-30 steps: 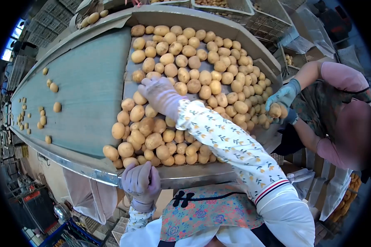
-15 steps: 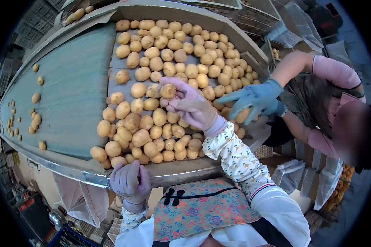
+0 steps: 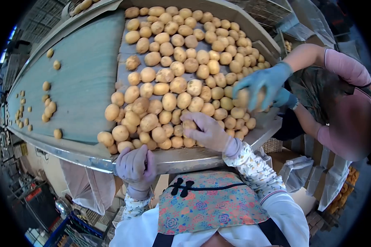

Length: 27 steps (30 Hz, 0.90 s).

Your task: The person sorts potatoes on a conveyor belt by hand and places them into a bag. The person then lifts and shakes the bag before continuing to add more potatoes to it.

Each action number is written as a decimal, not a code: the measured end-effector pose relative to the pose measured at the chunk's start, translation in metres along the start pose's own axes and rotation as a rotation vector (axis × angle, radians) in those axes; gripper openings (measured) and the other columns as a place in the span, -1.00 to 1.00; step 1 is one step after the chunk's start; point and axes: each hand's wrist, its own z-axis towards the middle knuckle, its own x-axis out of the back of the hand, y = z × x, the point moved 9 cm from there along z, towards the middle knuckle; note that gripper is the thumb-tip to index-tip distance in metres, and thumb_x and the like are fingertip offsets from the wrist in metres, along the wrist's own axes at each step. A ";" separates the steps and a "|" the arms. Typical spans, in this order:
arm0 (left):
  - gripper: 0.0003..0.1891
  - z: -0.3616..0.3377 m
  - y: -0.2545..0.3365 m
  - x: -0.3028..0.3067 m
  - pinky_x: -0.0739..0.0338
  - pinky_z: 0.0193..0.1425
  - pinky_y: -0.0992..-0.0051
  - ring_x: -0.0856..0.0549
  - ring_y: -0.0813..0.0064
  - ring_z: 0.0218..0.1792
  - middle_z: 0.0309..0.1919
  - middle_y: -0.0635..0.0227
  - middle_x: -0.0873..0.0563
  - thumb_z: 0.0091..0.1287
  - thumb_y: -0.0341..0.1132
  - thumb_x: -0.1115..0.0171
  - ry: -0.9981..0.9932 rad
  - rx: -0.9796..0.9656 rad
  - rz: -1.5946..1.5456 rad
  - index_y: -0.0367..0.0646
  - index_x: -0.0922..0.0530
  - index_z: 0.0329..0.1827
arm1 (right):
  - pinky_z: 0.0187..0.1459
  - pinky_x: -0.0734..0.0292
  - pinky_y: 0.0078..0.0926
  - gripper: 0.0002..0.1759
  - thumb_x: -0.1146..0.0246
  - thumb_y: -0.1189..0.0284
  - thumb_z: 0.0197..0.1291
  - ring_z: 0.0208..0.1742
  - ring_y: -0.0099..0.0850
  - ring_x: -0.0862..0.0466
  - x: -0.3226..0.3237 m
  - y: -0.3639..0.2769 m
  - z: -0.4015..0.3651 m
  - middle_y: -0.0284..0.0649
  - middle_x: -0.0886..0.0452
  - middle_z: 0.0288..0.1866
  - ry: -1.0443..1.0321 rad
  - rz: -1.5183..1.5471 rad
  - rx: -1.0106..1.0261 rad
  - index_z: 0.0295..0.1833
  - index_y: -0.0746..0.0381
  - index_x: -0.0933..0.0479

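Observation:
My right hand, in a pale lilac glove, is at the near side of the sorting table with its fingers and thumb around a potato. More potatoes lie close about it, many touching one another. My left hand, gloved alike, rests with curled fingers over the metal edge of the table, beside the nearest potatoes. Its palm is hidden.
A green conveyor belt with scattered small potatoes runs at the left. Across to the right, a co-worker's blue-gloved hands hold potatoes, blurred by motion. Bags line the right side; a pale cloth bag hangs below the edge.
My right hand has come from the middle of the potatoes toward the near edge, its fingers turned downward. My left hand stays at the rim. The co-worker's hands have shifted over the potatoes.

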 end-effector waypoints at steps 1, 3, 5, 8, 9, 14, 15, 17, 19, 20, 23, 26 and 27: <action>-0.73 0.001 0.000 0.000 -0.56 0.03 0.28 -0.68 0.37 -0.36 -0.39 0.40 -0.70 0.09 -0.46 -0.40 -0.001 0.002 0.004 -0.10 -0.64 -0.12 | 0.07 -0.52 -0.24 -0.54 -0.30 0.25 0.20 0.02 -0.09 -0.62 -0.003 -0.008 -0.003 -0.02 -0.59 0.01 0.003 -0.180 0.061 0.19 0.18 -0.49; -0.72 0.001 0.000 0.001 -0.56 0.02 0.29 -0.68 0.37 -0.37 -0.39 0.41 -0.70 0.08 -0.46 -0.40 -0.007 0.002 -0.004 -0.10 -0.64 -0.11 | 0.01 -0.53 -0.20 -0.57 -0.30 0.25 0.21 -0.01 -0.08 -0.62 0.007 0.011 0.009 -0.01 -0.60 -0.10 0.057 -0.278 0.022 0.14 0.17 -0.50; -0.72 0.000 -0.002 0.002 -0.56 0.02 0.29 -0.68 0.37 -0.37 -0.39 0.40 -0.70 0.08 -0.46 -0.40 -0.009 0.008 -0.006 -0.10 -0.63 -0.11 | -0.08 -0.52 -0.19 -0.56 -0.30 0.24 0.21 -0.04 -0.08 -0.62 0.028 0.021 0.024 -0.02 -0.61 -0.20 0.183 -0.415 0.000 0.16 0.19 -0.49; -0.71 0.001 0.000 0.001 -0.56 0.04 0.28 -0.68 0.37 -0.37 -0.40 0.40 -0.69 0.09 -0.46 -0.40 -0.008 -0.002 -0.012 -0.10 -0.63 -0.10 | 0.03 -0.47 -0.15 -0.39 -0.37 0.13 0.11 0.09 -0.03 -0.56 0.043 -0.016 0.015 0.06 -0.52 0.10 0.337 -0.543 0.103 0.23 0.19 -0.48; -0.71 0.001 0.000 0.001 -0.56 0.04 0.28 -0.68 0.37 -0.37 -0.40 0.40 -0.69 0.09 -0.46 -0.40 -0.001 -0.004 -0.009 -0.11 -0.63 -0.10 | 0.09 -0.43 -0.11 -0.37 -0.38 0.14 0.09 0.14 -0.02 -0.52 0.034 -0.017 0.009 0.06 -0.48 0.15 0.280 -0.641 0.132 0.25 0.18 -0.48; -0.71 -0.002 0.001 0.000 -0.56 0.04 0.28 -0.67 0.39 -0.37 -0.40 0.42 -0.69 0.10 -0.45 -0.40 0.000 -0.015 0.005 -0.11 -0.62 -0.09 | 0.32 -0.20 0.02 -0.33 -0.39 0.18 0.03 0.32 0.07 -0.34 0.044 0.001 -0.005 0.05 -0.38 0.27 0.391 -0.827 0.101 0.31 0.12 -0.49; -0.71 -0.003 0.001 0.001 -0.56 0.05 0.30 -0.67 0.41 -0.36 -0.39 0.43 -0.68 0.10 -0.44 -0.39 -0.004 -0.021 0.012 -0.10 -0.62 -0.09 | 0.32 -0.22 -0.05 -0.42 -0.37 0.22 0.02 0.29 0.01 -0.40 0.050 -0.003 -0.008 0.01 -0.42 0.21 0.512 -0.776 0.118 0.21 0.13 -0.54; -0.72 -0.003 0.001 0.000 -0.55 0.05 0.32 -0.67 0.43 -0.35 -0.37 0.44 -0.68 0.10 -0.43 -0.39 -0.012 -0.029 0.018 -0.10 -0.63 -0.09 | 0.29 -0.24 -0.07 -0.47 -0.35 0.27 0.02 0.23 -0.06 -0.45 0.028 -0.036 0.001 -0.04 -0.46 0.16 0.267 -0.728 0.148 0.16 0.13 -0.55; -0.73 -0.003 0.002 -0.001 -0.55 0.05 0.32 -0.67 0.43 -0.34 -0.36 0.44 -0.68 0.11 -0.43 -0.39 -0.017 -0.033 0.012 -0.10 -0.63 -0.10 | 0.15 -0.34 -0.12 -0.57 -0.30 0.35 0.06 0.10 -0.22 -0.53 -0.014 -0.052 0.008 -0.18 -0.52 0.07 0.183 -0.730 0.368 0.10 0.14 -0.55; -0.73 -0.004 0.003 0.000 -0.55 0.06 0.31 -0.67 0.43 -0.34 -0.36 0.44 -0.68 0.11 -0.43 -0.39 -0.013 -0.037 0.014 -0.10 -0.63 -0.10 | 0.12 -0.37 -0.13 -0.57 -0.28 0.35 0.09 0.09 -0.24 -0.55 -0.032 -0.039 0.017 -0.22 -0.53 0.07 0.094 -0.832 0.313 0.13 0.14 -0.54; -0.74 -0.004 0.004 0.000 -0.56 0.05 0.29 -0.67 0.41 -0.35 -0.38 0.42 -0.69 0.11 -0.44 -0.39 0.000 -0.042 0.014 -0.11 -0.64 -0.11 | -0.07 -0.44 -0.17 -0.65 -0.20 0.35 0.19 0.00 -0.30 -0.61 -0.060 -0.018 0.051 -0.31 -0.58 -0.02 -0.147 -1.085 0.197 0.11 0.11 -0.54; -0.76 -0.002 0.007 0.002 -0.58 0.04 0.27 -0.67 0.38 -0.37 -0.40 0.39 -0.70 0.12 -0.46 -0.40 -0.017 -0.051 0.000 -0.12 -0.64 -0.13 | -0.27 -0.50 -0.21 -0.78 -0.14 0.33 0.26 -0.13 -0.31 -0.69 -0.072 -0.021 0.069 -0.35 -0.64 -0.17 -0.324 -1.114 0.121 -0.03 0.03 -0.60; -0.77 -0.002 0.008 0.003 -0.58 0.05 0.26 -0.67 0.37 -0.37 -0.40 0.38 -0.69 0.13 -0.47 -0.39 0.000 -0.058 0.003 -0.13 -0.64 -0.13 | -0.24 -0.53 -0.21 -0.78 -0.16 0.35 0.26 -0.11 -0.30 -0.70 -0.072 -0.023 0.074 -0.33 -0.67 -0.16 -0.372 -1.058 0.085 -0.03 0.02 -0.63</action>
